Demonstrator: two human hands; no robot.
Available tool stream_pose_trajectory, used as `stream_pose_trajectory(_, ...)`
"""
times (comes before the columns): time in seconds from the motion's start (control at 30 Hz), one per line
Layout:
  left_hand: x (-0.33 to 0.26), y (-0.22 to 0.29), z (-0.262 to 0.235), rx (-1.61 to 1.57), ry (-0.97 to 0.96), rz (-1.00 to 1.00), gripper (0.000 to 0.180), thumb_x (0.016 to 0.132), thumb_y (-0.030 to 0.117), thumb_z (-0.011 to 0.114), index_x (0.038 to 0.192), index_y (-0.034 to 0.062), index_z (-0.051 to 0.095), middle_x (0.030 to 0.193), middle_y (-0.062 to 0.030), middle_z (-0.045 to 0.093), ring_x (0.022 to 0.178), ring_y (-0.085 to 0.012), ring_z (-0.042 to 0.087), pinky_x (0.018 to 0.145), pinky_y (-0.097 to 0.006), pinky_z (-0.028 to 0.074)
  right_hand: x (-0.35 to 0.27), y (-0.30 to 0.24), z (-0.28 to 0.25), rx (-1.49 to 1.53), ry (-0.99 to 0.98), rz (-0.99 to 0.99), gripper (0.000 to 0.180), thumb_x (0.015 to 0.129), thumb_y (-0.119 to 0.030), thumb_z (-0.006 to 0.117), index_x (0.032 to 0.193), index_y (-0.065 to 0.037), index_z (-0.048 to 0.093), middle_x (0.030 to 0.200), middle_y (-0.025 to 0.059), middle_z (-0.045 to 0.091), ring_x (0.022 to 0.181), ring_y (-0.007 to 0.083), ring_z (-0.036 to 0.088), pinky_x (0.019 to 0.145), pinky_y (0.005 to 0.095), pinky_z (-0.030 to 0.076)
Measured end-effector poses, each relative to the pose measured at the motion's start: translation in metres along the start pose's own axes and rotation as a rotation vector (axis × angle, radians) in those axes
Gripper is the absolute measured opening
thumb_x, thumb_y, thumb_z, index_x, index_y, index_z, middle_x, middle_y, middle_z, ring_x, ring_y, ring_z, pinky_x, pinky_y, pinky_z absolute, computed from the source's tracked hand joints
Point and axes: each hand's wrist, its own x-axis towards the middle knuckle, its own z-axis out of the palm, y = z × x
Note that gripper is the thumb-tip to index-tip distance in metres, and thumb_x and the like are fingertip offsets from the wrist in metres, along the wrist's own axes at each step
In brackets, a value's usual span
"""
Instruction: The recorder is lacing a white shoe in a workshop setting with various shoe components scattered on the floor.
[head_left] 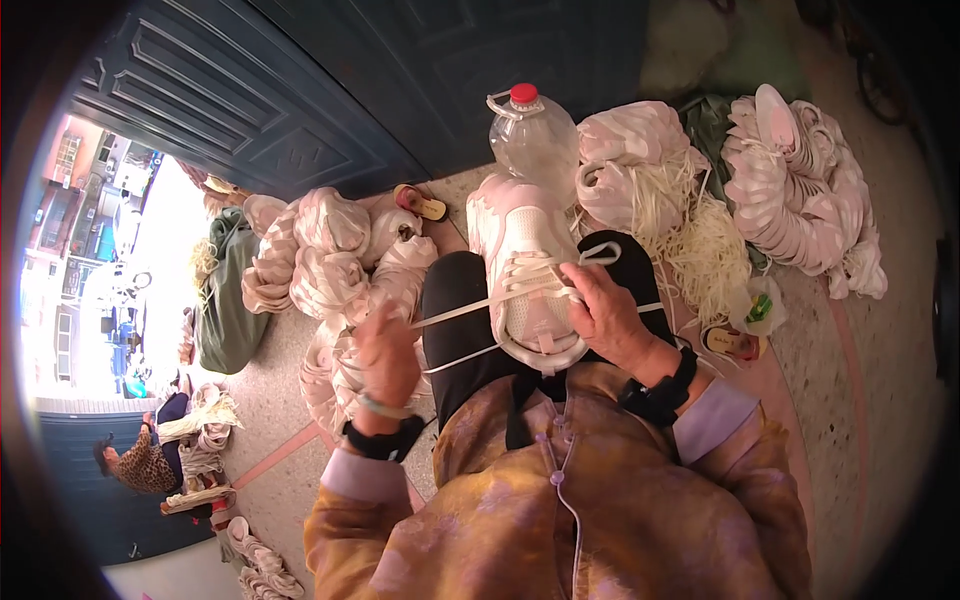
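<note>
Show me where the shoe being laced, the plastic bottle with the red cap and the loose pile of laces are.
shoe [527, 262]: head view, on its laced upper.
plastic bottle [535, 140]: head view, on its clear body.
pile of laces [700, 250]: head view, on the middle of the heap.

clear red-capped plastic jug [535, 135] by door

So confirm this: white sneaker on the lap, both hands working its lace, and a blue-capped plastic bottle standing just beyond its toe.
One detail is off: the plastic bottle has a red cap, not blue, as the head view shows. The rest holds: the white sneaker lies on the lap, left hand and right hand working its lace.
</note>
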Motion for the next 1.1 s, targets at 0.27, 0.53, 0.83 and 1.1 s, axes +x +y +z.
stream_pose_trajectory(0.27, -0.142, -0.130, -0.027, 0.464, -0.179, -0.865, 0.006, 0.078, 0.008, 0.052, 0.076, 0.0041, 0.055, 0.095, -0.0124, 0.058, 0.084, -0.0356, 0.058, 0.069, -0.044, 0.045, 0.003, -0.007, 0.004, 0.057, -0.058, 0.000, 0.040, 0.076, -0.004, 0.052, 0.115, -0.004, 0.048, 0.094, 0.0152, 0.051, 0.080, 0.0351, 0.057, 0.067, 0.0402, 0.049)
stream_pose_trajectory(0.53, 0.000, 0.002, 0.015, -0.236, 0.060, -0.296, 0.013, 0.073, 0.007, 0.066, 0.085, 0.0048, 0.062, 0.096, -0.0117, 0.062, 0.089, -0.0312, 0.059, 0.077, -0.038, 0.046, 0.004, -0.014, -0.003, 0.028, -0.067, 0.015, 0.040, 0.076, -0.009, 0.058, 0.114, -0.005, 0.048, 0.096, 0.0147, 0.052, 0.079, 0.0344, 0.058, 0.066, 0.0398, 0.050)
stream_pose_trajectory(0.83, 0.039, 0.055, 0.047, -0.353, -0.106, -0.110, 0.022, 0.080, 0.026, 0.062, 0.087, 0.0048, 0.064, 0.099, -0.0099, 0.061, 0.094, -0.0297, 0.055, 0.080, -0.039, 0.039, 0.022, -0.010, -0.010, 0.231, -0.106, 0.383, 0.019, 0.086, -0.017, 0.060, 0.086, 0.001, 0.054, 0.066, 0.0074, 0.055, 0.059, 0.0110, 0.052, 0.056, 0.0244, 0.044)
stream_pose_trajectory(1.1, 0.042, 0.050, 0.046, -0.515, -0.175, -0.141, 0.016, 0.079, 0.020, 0.062, 0.077, 0.0039, 0.059, 0.086, -0.0097, 0.061, 0.084, -0.0308, 0.057, 0.075, -0.040, 0.041, 0.038, -0.002, 0.003, 0.900, -0.068, 0.685, 0.017, 0.083, -0.013, 0.060, 0.094, 0.000, 0.063, 0.071, 0.0013, 0.059, 0.060, 0.0086, 0.054, 0.058, 0.0262, 0.046)
